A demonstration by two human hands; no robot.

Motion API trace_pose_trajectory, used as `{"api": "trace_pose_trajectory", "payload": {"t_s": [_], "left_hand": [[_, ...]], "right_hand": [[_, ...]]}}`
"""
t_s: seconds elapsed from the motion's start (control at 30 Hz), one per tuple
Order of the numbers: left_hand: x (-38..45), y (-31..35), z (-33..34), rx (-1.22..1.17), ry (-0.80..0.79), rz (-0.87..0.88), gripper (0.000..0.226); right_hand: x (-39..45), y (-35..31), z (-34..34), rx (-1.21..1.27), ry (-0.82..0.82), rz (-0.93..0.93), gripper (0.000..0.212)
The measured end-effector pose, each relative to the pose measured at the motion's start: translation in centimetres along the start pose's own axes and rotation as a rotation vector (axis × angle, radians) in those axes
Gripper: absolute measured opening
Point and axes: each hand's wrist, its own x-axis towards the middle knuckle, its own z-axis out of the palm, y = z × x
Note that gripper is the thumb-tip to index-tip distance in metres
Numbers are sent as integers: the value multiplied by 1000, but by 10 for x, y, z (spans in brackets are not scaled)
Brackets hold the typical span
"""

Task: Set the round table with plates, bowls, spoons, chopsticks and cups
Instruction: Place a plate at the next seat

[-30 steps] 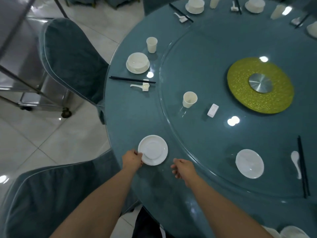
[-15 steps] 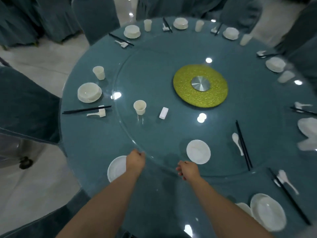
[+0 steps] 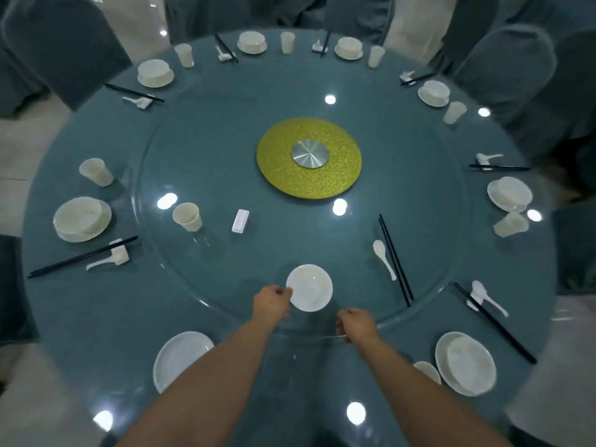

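Our left hand (image 3: 271, 304) pinches the left rim of the bowl (image 3: 309, 288), which sits mouth-up on the glass turntable (image 3: 206, 156), low centre of the frame. Our right hand (image 3: 356, 324), fingers curled, grips the turntable's near edge. Right of the bowl, the spoon (image 3: 383, 258) and chopsticks (image 3: 396, 260) run up-frame, side by side.

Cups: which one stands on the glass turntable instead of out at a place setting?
The cup beside the small white rectangular rest, left of the green disc. It alone stands inside the turntable's rim; every other cup stands on the outer ring by a bowl.
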Motion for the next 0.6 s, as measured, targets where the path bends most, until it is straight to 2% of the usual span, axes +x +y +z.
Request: {"api": "trace_pose_trajectory", "payload": {"t_s": [0.23, 0.6], "left_hand": [[12, 0, -1, 42, 3, -36, 14], [7, -14, -37, -2, 88, -30, 10]], "right_hand": [[5, -9, 13, -343, 63, -55, 36], [4, -22, 34, -509, 83, -46, 22]]}}
